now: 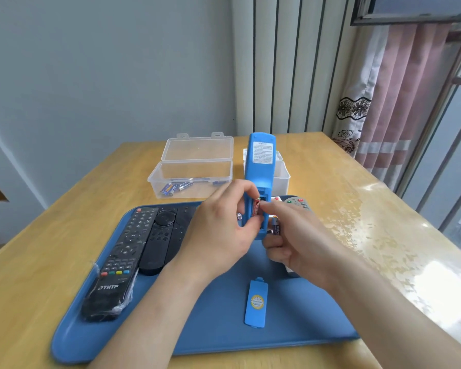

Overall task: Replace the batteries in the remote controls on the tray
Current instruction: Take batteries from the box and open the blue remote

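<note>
**A:** Where is the blue remote [260, 166] sitting?

**B:** It is standing upright over the far part of the tray [224, 336], with its back compartment lying open. The left hand [224, 225] is gripping its lower part from the left.

**A:** And the right hand [296, 235]?

**B:** Its fingertips are touching a red battery [256, 207] in the compartment, while its lower fingers are curling round a purple battery [276, 227].

**A:** The battery cover [256, 303]?

**B:** It is lying flat on the tray's near side. Two black remotes [117, 262] are lying on the tray's left side. Spare batteries [175, 187] are resting in the clear box [194, 169] on the tabletop [37, 262] beyond.
</note>
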Tool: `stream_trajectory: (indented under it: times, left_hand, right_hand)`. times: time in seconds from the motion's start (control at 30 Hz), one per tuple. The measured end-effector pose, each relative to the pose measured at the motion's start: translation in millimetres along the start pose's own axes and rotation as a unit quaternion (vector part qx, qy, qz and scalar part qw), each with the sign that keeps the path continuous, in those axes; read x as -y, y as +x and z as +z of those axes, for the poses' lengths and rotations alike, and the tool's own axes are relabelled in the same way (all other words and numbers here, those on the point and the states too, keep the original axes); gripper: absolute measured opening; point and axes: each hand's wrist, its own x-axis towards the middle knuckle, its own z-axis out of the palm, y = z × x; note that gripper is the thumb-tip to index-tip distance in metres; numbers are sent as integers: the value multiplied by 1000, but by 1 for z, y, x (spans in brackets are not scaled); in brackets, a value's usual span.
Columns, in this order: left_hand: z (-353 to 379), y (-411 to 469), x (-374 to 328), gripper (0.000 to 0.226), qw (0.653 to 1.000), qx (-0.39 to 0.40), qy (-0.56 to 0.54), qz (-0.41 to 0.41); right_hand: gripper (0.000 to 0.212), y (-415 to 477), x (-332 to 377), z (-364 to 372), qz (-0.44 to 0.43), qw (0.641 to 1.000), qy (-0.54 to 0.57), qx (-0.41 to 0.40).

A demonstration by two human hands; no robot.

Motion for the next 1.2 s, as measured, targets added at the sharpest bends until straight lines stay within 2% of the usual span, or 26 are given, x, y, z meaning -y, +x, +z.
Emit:
stream_trajectory:
  times: [0.13,0.33,0.53,0.67,0.8,0.9,0.97,1.07,1.2]
  left_hand:
    - [-4,1,2,23,1000,7,-13,-18]
    - [-4,0,2,25,998,40,-12,-42]
    - [-3,-1,1,25,999,11,-35,-39]
    - [-1,-1,-1,16,998,-16,-45,-33]
    - [-1,-1,-6,20,981,2,-152,-119]
    - [-2,4,-6,7,956,-30,-232,-178]
    - [-2,15,-2,5,941,-47,-252,-220]
    - [6,45,7,8,943,-42,-207,-257]
    - [31,94,21,6,958,-31,-119,-258]
  right_hand:
    - [17,-4,-3,3,-32,997,-56,30]
    - [23,-1,-6,3,-65,990,-123,10]
    - [33,1,-4,1,-83,986,-143,2]
    - [35,2,-3,-1,-90,985,-147,-9]
    - [24,4,-1,-5,-88,985,-139,-42]
    - [29,9,0,-16,-83,979,-158,-94]
    - [23,11,4,-24,-78,980,-148,-108]
    - [11,12,12,-34,-68,982,-124,-129]
    - [10,10,17,-38,-76,978,-136,-137]
